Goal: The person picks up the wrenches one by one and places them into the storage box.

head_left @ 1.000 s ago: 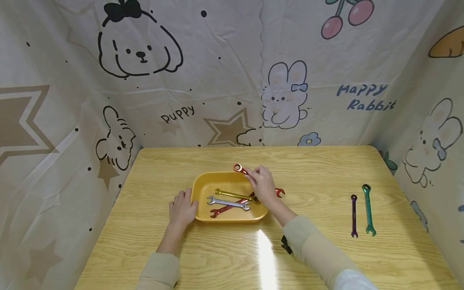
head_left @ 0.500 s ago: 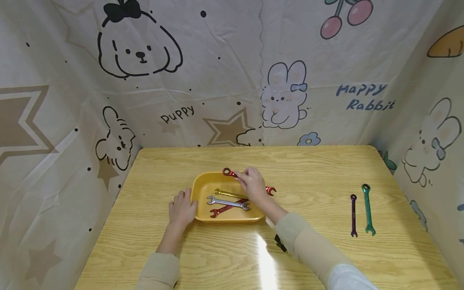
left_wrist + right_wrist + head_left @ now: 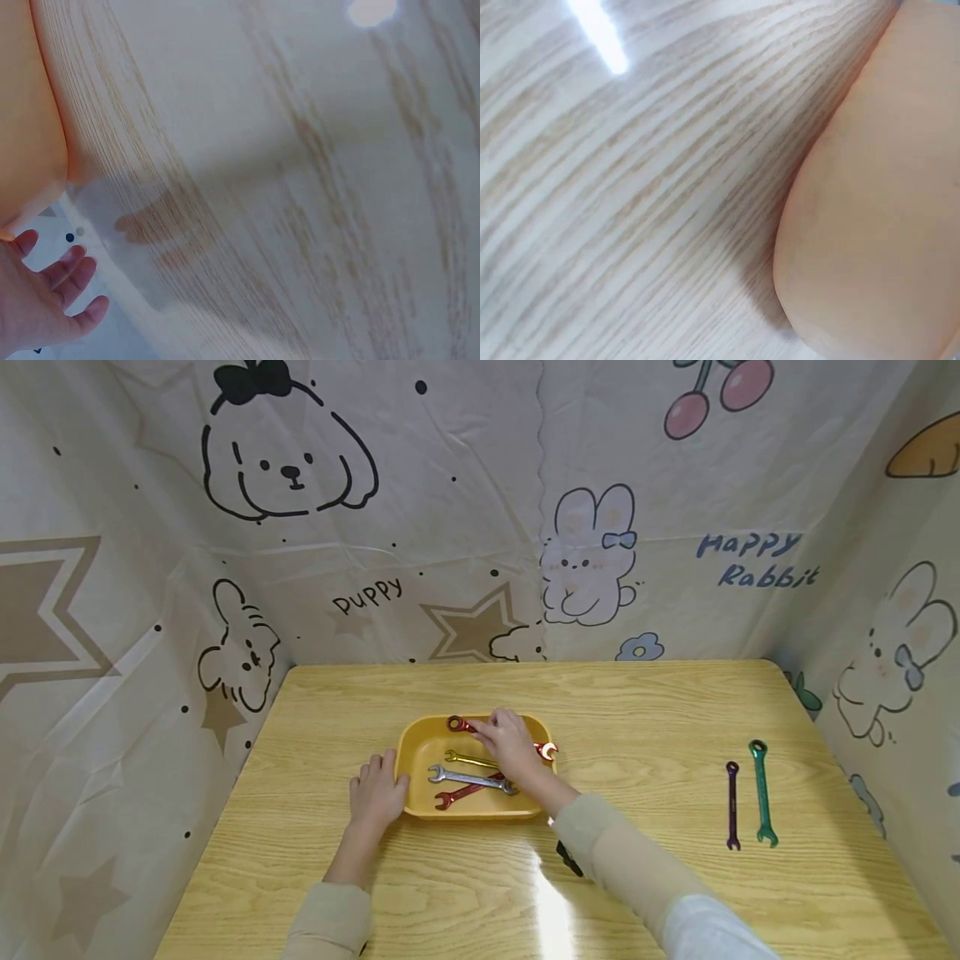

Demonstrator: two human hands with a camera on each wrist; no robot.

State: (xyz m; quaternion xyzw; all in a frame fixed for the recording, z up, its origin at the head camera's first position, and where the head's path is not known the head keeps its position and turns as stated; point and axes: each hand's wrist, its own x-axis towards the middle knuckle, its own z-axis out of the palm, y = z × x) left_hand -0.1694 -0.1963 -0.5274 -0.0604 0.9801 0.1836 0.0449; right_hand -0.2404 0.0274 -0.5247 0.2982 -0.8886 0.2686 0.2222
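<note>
My right hand point(image 3: 510, 747) grips a red combination wrench point(image 3: 460, 725) by its middle, over the far part of a yellow tray point(image 3: 472, 816). The ring end points left and the open end sticks out to the right of the hand. Inside the tray lie a gold wrench point(image 3: 468, 760), a silver wrench point(image 3: 472, 780) and another red wrench point(image 3: 452, 799) crossing under the silver one. Their right ends are partly hidden by my right hand. At the tray's left side rests my left hand point(image 3: 378, 791), its fingers point(image 3: 73, 285) loosely spread in the left wrist view.
On the right of the wooden table point(image 3: 645, 710) lie a purple wrench point(image 3: 732, 806) and a longer green wrench point(image 3: 762, 793), side by side. Printed cloth point(image 3: 465, 543) stands around the back and sides. The right wrist view shows only tray wall point(image 3: 877, 210) and tabletop.
My right hand has moved left with the red wrench, from the tray's far right edge to over the tray, and slightly down. The left hand stays at the tray's left side.
</note>
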